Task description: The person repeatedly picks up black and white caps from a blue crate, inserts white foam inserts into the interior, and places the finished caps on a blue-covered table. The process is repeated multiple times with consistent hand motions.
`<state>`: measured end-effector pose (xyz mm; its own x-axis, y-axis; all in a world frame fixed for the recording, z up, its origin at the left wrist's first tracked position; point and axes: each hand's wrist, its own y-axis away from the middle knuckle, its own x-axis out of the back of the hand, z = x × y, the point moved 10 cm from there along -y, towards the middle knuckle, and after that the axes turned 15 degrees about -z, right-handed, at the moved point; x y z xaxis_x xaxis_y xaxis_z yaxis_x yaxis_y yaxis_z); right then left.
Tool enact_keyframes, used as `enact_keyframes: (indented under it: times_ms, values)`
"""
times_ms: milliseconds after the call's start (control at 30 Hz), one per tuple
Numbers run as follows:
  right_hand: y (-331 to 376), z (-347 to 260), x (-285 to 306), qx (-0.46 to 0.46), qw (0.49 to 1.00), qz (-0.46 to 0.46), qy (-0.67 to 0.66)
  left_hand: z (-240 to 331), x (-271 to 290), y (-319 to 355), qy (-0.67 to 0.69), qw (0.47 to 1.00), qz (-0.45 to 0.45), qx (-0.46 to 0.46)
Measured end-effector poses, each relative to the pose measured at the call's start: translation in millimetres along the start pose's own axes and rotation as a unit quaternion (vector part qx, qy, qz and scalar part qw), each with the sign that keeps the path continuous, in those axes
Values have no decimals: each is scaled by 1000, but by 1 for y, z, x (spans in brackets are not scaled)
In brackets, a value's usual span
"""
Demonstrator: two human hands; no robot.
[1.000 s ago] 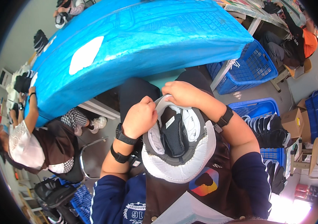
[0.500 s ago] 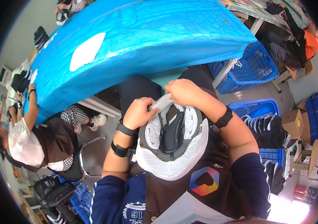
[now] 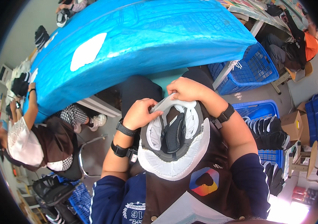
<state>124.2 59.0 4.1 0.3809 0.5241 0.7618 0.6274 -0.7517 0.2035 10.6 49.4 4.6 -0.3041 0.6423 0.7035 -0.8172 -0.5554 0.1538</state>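
Over my lap I hold what looks like a shoe upper (image 3: 174, 164), its hollow inside facing up. A puffy white band curves round its near end, with white padded panels on both inner sides and dark mesh in the middle. My left hand (image 3: 141, 113) pinches the far left rim between thumb and fingers, on a pale grey strip (image 3: 162, 103). At the far end my right hand (image 3: 187, 90) is closed on the same strip, fingers bent over it. Dark bands circle both wrists. The fingertips of my right hand are partly hidden.
Ahead lies a table under a blue cover (image 3: 140, 41). Blue baskets stand right, one empty-looking basket (image 3: 248, 71) and another with stacked black-and-white pieces (image 3: 265, 130). A cardboard box (image 3: 292, 123) stands beyond. A co-worker (image 3: 28, 145) sits left near a metal chair (image 3: 88, 156).
My left hand has slid slightly right along the rim, its thumb now further over the grey strip. The shoe upper has shifted slightly right; both hands keep their grip.
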Motion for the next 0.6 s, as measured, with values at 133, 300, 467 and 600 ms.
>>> enact_keyframes:
  times_ms: [133,300,467,600]
  values:
    - [-4,7,-3,28,996,-33,-72,1,0,0,19,1000,-3,-8]
    - [-5,8,-3,29,997,-41,-67,1,-1,0,20,1000,-3,-11]
    - [-4,4,-1,13,999,-27,-19,3,-1,0,-13,1000,11,-13]
    - [-5,2,-1,2,1000,-17,13,6,1,0,-31,999,28,-22]
